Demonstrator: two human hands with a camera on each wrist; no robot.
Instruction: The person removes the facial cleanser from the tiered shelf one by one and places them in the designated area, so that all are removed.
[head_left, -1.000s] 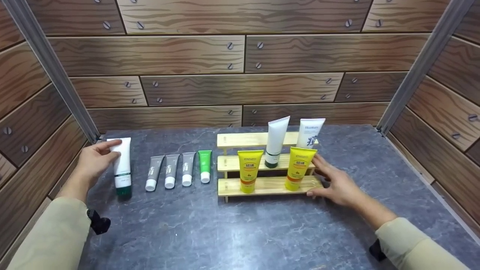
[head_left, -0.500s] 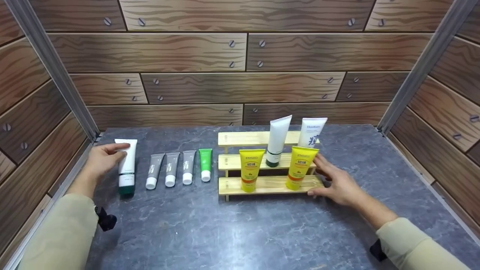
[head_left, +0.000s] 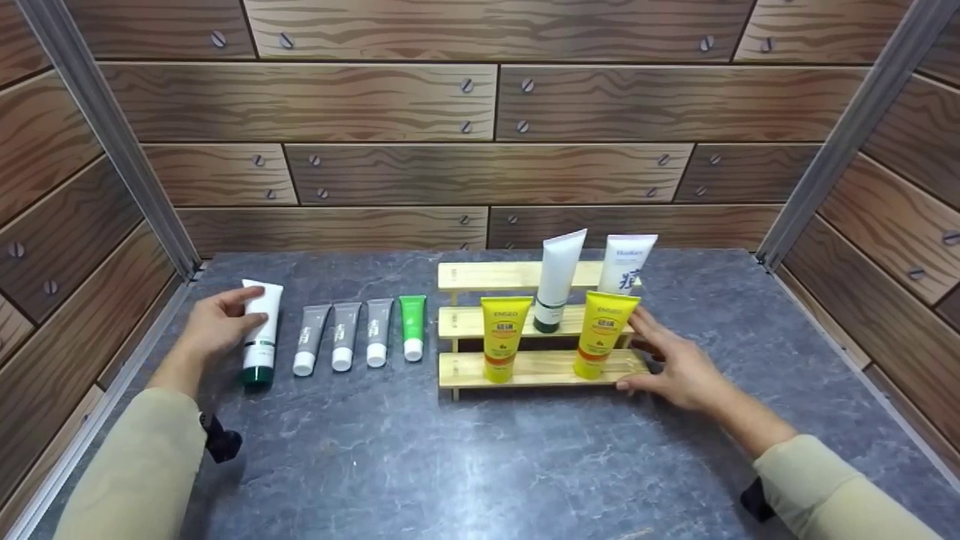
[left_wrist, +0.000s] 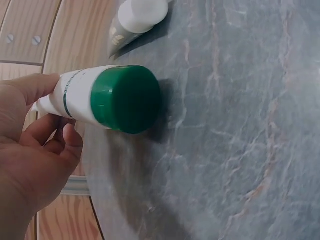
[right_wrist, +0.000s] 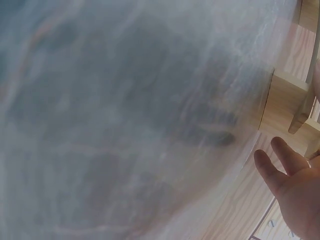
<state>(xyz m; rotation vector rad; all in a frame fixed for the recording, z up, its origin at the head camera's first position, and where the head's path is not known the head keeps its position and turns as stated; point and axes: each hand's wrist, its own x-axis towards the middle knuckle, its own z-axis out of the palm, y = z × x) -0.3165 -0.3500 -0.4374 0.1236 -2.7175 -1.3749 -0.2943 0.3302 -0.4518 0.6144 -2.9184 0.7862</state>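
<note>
In the head view, my left hand (head_left: pixel 214 326) pinches the upper end of a white tube (head_left: pixel 262 334) with a dark green cap (head_left: pixel 258 376) pointing down. The left wrist view shows the green cap (left_wrist: pixel 127 100) close over the grey surface. My right hand (head_left: pixel 679 371) holds the right end of a three-step wooden rack (head_left: pixel 547 369), thumb at the bottom step's front corner. Two yellow tubes (head_left: pixel 506 337) stand on the bottom step. A white green-capped tube (head_left: pixel 559 277) stands on the middle step, and a white tube with blue writing (head_left: pixel 626 262) stands behind the right yellow one.
Several small grey tubes (head_left: pixel 345 337) with white caps lie in a row between the left hand and the rack, with a green tube (head_left: pixel 412 326) at the row's right end. Wood-patterned walls (head_left: pixel 390 105) enclose the grey marbled table (head_left: pixel 420 465).
My left hand has moved a little to the right with the white tube, towards the row of grey tubes. The right hand stays at the rack's end. The head view has shifted slightly.
</note>
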